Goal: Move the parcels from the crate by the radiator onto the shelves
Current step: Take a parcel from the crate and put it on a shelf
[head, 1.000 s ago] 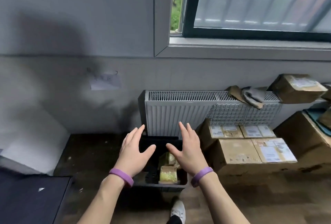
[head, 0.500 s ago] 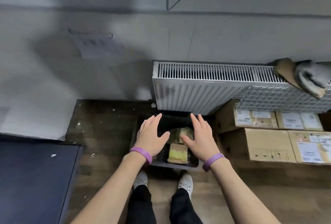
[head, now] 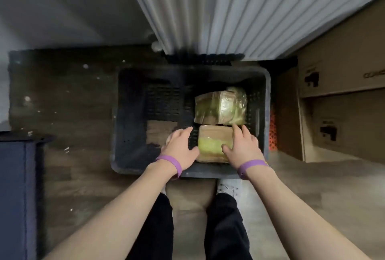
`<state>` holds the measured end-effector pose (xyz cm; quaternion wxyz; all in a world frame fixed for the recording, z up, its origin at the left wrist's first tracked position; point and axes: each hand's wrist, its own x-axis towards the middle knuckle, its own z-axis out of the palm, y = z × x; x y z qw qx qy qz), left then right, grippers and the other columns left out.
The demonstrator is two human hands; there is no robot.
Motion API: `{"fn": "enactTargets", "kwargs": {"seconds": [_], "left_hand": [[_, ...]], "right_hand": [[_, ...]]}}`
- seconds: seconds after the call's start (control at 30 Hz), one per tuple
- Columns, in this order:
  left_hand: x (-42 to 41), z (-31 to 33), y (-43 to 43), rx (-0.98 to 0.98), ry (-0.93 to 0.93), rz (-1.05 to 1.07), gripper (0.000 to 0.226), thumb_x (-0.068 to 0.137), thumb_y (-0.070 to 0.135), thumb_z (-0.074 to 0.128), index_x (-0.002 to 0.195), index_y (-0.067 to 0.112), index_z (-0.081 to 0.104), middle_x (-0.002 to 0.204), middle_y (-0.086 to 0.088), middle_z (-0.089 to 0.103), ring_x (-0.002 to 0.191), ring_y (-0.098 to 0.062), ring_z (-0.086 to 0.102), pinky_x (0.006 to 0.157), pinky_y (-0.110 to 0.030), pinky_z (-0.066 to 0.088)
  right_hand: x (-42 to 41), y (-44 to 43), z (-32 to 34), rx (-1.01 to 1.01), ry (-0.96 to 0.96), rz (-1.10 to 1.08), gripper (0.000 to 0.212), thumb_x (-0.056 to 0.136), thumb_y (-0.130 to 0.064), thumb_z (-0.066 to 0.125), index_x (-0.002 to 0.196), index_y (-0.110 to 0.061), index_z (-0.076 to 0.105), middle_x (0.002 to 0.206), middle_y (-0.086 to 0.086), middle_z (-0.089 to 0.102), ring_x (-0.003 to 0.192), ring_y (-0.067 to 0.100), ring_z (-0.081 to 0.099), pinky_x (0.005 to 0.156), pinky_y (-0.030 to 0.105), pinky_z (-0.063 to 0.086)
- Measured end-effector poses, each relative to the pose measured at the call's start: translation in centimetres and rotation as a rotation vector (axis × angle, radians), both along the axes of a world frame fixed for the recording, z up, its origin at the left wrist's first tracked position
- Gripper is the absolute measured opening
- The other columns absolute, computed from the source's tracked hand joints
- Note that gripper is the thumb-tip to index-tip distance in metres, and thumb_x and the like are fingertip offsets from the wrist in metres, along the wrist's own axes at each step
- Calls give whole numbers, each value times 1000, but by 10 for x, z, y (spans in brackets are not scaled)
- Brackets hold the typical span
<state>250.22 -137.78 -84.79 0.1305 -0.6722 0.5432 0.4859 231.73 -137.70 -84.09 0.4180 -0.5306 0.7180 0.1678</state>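
A dark plastic crate (head: 129,114) stands on the floor below the white radiator (head: 229,10). Two parcels lie in its right half. The near one is a brown box with a yellow-green patch (head: 212,141); the far one is wrapped in shiny yellowish film (head: 220,107). My left hand (head: 179,147) is inside the crate at the near parcel's left edge, fingers spread. My right hand (head: 241,147) lies on the parcel's right side, thumb on its top, fingers straight. Neither hand has closed round it.
Large cardboard boxes (head: 341,101) stand right of the crate, with something orange (head: 273,132) in the gap. A dark blue cabinet (head: 16,187) is at the left. My feet (head: 229,187) are against the crate's near rim. No shelves are in view.
My head has tipped down and come closer over the crate. Both hands dropped from above the rim into it, down to the near parcel.
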Motion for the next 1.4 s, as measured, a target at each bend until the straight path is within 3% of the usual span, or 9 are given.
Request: {"fn": "enactTargets", "kwargs": {"seconds": [0.23, 0.33, 0.43, 0.73, 0.9, 1.0, 1.17, 1.3, 1.4], "left_hand": [[-29, -120, 16, 106, 20, 74, 86, 86, 34, 56, 150, 39, -2, 155, -5, 23, 136, -31, 33, 111, -46, 31], [-41, -132, 15, 138, 68, 180, 93, 88, 30, 56, 146, 43, -15, 145, -14, 41, 112, -36, 56, 98, -46, 45], [-46, -114, 15, 128, 99, 297, 88, 87, 25, 56, 147, 41, -6, 136, -12, 49, 107, -33, 57, 94, -43, 46], [-17, 80, 16, -7, 132, 464, 73, 86, 20, 57, 136, 46, 12, 128, -2, 50, 103, -24, 57, 92, -41, 48], [5, 225, 20, -114, 209, 550, 40, 88, 36, 57, 113, 39, 25, 111, 3, 53, 92, -17, 57, 84, -39, 47], [24, 300, 11, -141, 193, 635, 32, 93, 52, 45, 96, 25, 28, 88, 4, 51, 76, -13, 53, 68, -34, 39], [61, 409, -6, -297, 248, 737, 35, 91, 35, 59, 91, 15, 29, 81, 5, 42, 73, -10, 46, 60, -26, 36], [84, 480, -8, -401, 347, 787, 47, 84, 26, 68, 112, 21, 30, 91, 0, 55, 82, -12, 57, 63, -22, 43], [96, 521, -8, -491, 395, 753, 74, 79, 20, 74, 131, 34, 22, 94, 6, 56, 83, 1, 57, 63, -11, 40]], "right_hand": [[-3, 16, -109, 53, -5, -72, 85, 93, -28, 55, 152, -33, -7, 160, 13, 4, 137, 44, 26, 104, 49, 35], [-7, 17, -120, 12, -145, -173, 89, 90, -23, 61, 151, -35, -3, 151, 19, 26, 123, 40, 47, 99, 43, 39], [-6, 21, -105, -21, -166, -196, 82, 87, -22, 64, 149, -31, 10, 140, 18, 42, 113, 35, 54, 90, 36, 41], [27, 27, 77, -144, -270, -235, 77, 85, -17, 64, 146, -34, 20, 142, 6, 44, 117, 31, 54, 89, 36, 44], [42, 30, 220, -259, -332, -297, 69, 78, -9, 68, 129, -41, 35, 133, -5, 50, 113, 20, 55, 87, 34, 46], [57, 27, 297, -307, -383, -342, 60, 72, -3, 72, 112, -39, 45, 123, -6, 48, 99, 7, 55, 85, 27, 43], [85, -2, 399, -453, -573, -346, 31, 75, -23, 81, 95, -21, 58, 108, 2, 50, 93, -30, 36, 79, -3, 30], [101, -26, 467, -624, -629, -354, 17, 81, -20, 75, 86, -17, 59, 105, 11, 57, 94, -14, 44, 88, 16, 36], [110, -37, 511, -645, -741, -386, 47, 77, -8, 74, 116, -19, 50, 115, 9, 52, 105, 12, 54, 95, 37, 47]]}}
